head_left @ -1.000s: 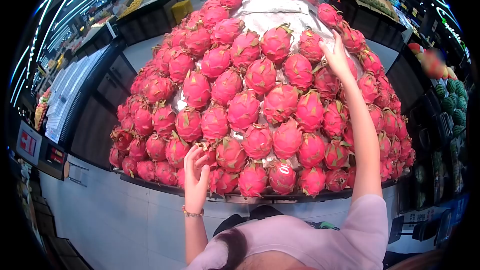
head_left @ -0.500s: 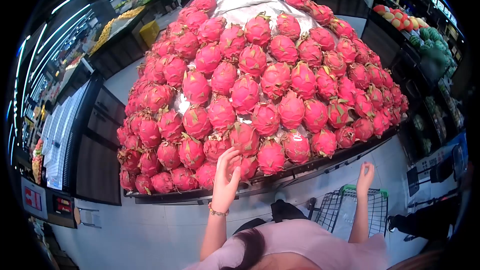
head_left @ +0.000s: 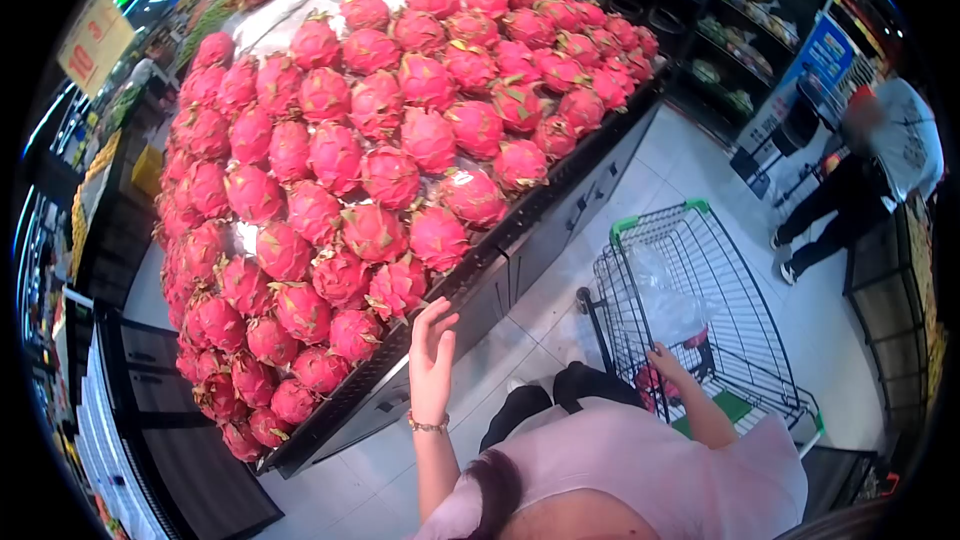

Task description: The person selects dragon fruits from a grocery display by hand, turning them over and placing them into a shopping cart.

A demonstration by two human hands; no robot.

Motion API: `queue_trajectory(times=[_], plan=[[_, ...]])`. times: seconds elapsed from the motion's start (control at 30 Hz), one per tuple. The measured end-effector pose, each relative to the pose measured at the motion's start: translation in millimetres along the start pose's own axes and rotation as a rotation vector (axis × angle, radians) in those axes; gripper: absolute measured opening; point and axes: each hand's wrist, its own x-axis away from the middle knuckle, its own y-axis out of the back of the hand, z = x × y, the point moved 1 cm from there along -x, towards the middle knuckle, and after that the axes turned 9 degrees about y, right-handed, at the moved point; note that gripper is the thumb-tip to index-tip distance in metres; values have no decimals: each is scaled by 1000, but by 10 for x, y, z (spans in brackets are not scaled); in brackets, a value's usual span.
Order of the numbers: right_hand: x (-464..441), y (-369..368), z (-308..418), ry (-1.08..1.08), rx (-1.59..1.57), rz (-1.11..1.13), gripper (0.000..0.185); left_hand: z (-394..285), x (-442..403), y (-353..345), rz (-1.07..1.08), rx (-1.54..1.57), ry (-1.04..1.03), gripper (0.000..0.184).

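Note:
My left hand (head_left: 432, 360), with a beaded bracelet on the wrist, is raised near the front edge of the fruit stand. Its fingers are apart and hold nothing; I see no fruit touching it. A large sloping heap of pink dragon fruit (head_left: 388, 177) covers the stand, and one front fruit (head_left: 472, 196) bears a white label. Over the shopping cart (head_left: 735, 285), my right hand (head_left: 670, 364) appears open with fingers extended. Below and beside it, pinkish-red items (head_left: 652, 387) and a clear plastic bag (head_left: 660, 290) show inside the cart.
The stand's dark edge (head_left: 500, 265) runs diagonally between the fruit and the tiled floor (head_left: 545, 325). Another person (head_left: 880, 155) stands at the right beyond the cart. A price sign (head_left: 95, 40) hangs at upper left; produce shelves (head_left: 740, 50) line the back right.
The view has turned right, bringing the cart and the other person into fuller view. My left hand has drawn away from the fruit. My right hand has lowered over the cart.

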Motion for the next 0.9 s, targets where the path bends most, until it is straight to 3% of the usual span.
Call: queue_trajectory(times=[0.17,0.23,0.27,0.3,0.4,0.43,0.5,0.63,0.67,0.77,0.9], plan=[[291,225,-572,-60,64,-74,41,81,-238,-530,140,-76,43,36],[186,336,-1345,-95,213,-73,28,149,-345,-876,171,-93,71,32],[279,510,-1299,-38,33,-93,27,215,-384,-1047,207,-126,91,31],[514,805,-641,-139,-5,-150,22,295,-428,-1216,244,-158,110,31],[355,1069,-1640,-188,107,-182,32,493,-517,-1829,353,-226,183,29],[181,1099,-2122,-263,17,-172,32,592,-550,-2043,380,-238,207,29],[65,1335,-2336,-256,116,-223,29,861,-594,-2468,450,-311,212,30],[-414,1662,-2849,-235,146,-220,26,1412,-560,-3458,550,-625,98,30],[-539,1614,-3072,-288,136,-312,28,1515,-533,-3716,627,-710,22,31],[-930,1613,-3542,-383,107,-239,45,2033,-361,-4355,731,-1144,-286,46],[-1360,1652,-3771,-467,14,-352,60,2636,-329,-4946,869,-1353,-336,58]])
